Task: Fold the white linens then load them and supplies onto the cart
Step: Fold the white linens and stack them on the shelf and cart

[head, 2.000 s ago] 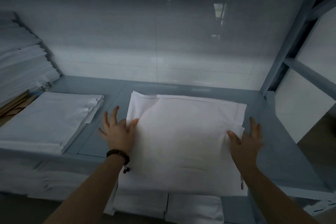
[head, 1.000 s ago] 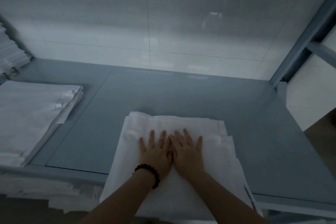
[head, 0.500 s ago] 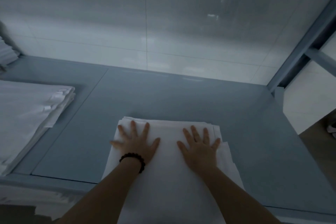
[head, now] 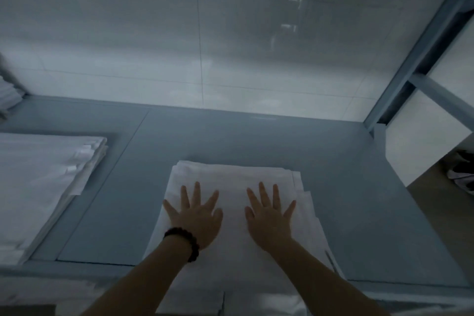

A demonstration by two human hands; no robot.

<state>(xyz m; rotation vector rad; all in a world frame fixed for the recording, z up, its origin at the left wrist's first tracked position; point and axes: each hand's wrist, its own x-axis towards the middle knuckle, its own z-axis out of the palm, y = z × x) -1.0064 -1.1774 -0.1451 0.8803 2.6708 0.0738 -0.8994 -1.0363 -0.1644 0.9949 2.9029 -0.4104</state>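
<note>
L hand (head: 196, 219), R hand (head: 269, 220) flat on linen (head: 236, 179).

Matt white cloth linen (head: 234, 182), smooth painted metal shelf (head: 256, 141), glossy tiled wall (head: 154, 33)

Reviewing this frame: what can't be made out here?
Head view only.
- Folded linen: the near end is partly hidden by both forearms. The layer count is unclear in the dim light.
- Cloth under the flat left hand and right hand: covered.
- Left stack: cut off by the left frame edge.
- Dark item on the floor at right: cropped and unidentifiable.
- Cart: not in view.
</note>
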